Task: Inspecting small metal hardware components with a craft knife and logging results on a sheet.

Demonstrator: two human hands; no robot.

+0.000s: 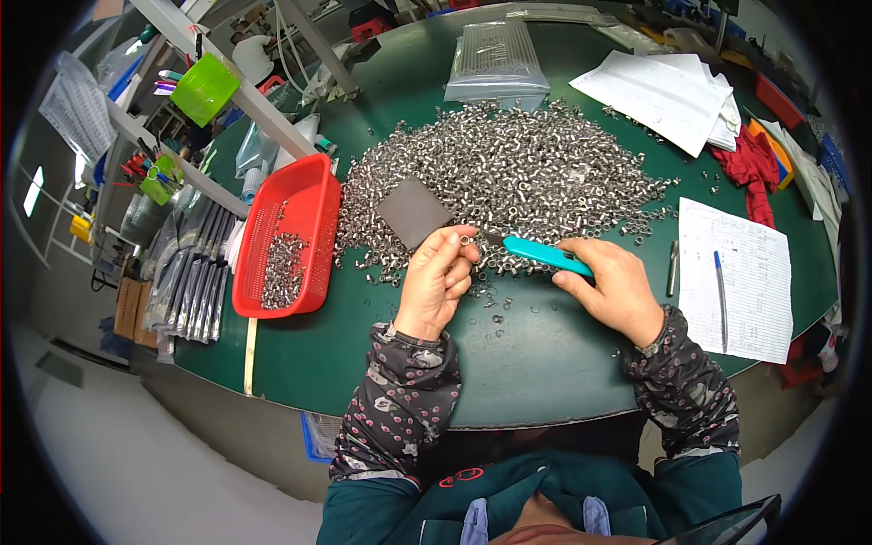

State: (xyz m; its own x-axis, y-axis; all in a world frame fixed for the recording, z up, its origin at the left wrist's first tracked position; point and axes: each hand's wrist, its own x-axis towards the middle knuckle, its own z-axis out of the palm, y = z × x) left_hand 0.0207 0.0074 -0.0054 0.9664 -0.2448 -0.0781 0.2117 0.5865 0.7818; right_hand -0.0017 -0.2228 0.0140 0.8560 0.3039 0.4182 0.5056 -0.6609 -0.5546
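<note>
Between the thumb and fingertips of my left hand (434, 280) is a small metal ring (465, 241). My right hand (610, 283) is closed round a teal utility knife (549, 255), whose dark blade end points left toward the ring. Whether the blade touches the ring I cannot tell. Beyond both hands spreads a large heap of small shiny metal rings (518, 173). A dark grey square block (413, 213) lies on the heap's near left side, just past my left fingers. Several loose rings and thin shavings (498, 318) are scattered on the green table in front of the hands.
A red basket (329, 195) with some metal pieces stands left of the heap. At right lie a printed sheet (758, 300), a pen (720, 291) and a thin metal rod (673, 269). Farther back are bagged tubes (498, 54), papers (649, 95) and a red cloth (752, 168).
</note>
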